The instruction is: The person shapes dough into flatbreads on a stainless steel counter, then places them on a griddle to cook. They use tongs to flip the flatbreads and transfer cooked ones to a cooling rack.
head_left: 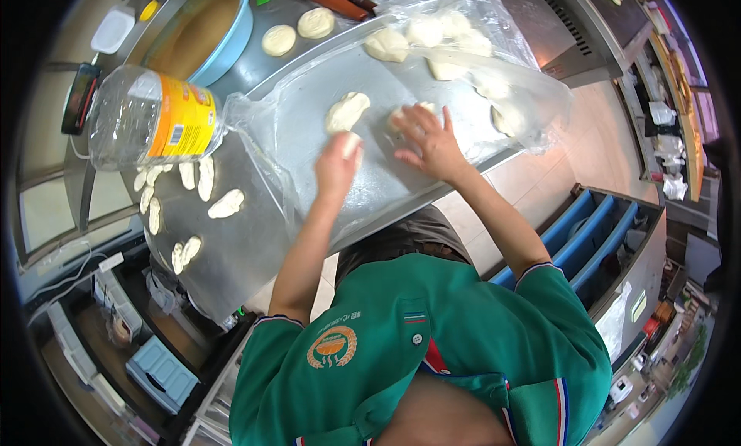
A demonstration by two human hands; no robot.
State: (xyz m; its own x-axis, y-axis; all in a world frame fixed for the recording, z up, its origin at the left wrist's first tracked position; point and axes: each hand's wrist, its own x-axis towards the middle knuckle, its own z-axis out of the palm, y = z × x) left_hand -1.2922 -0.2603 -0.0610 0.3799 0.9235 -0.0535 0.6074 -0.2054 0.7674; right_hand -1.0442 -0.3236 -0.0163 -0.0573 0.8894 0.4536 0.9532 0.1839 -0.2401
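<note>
My left hand (336, 172), a little blurred, is closed around a small pale piece of dough, whose end shows at the thumb side. Just beyond it an oblong dough piece (346, 112) lies on the metal work surface (309, 160). My right hand (434, 145) is spread open, palm down, with its fingertips over another dough piece (396, 120) that is partly hidden beneath them. Farther back, several dough lumps (440, 37) lie partly under a clear plastic sheet (532, 91).
A large clear bottle (147, 120) with a yellow label lies at left, near a blue basin (231, 40) of brownish contents. Twisted dough strips (226, 204) rest on the left table. Two round dough pieces (297, 30) sit farther back. Blue bins (575, 230) stand at right.
</note>
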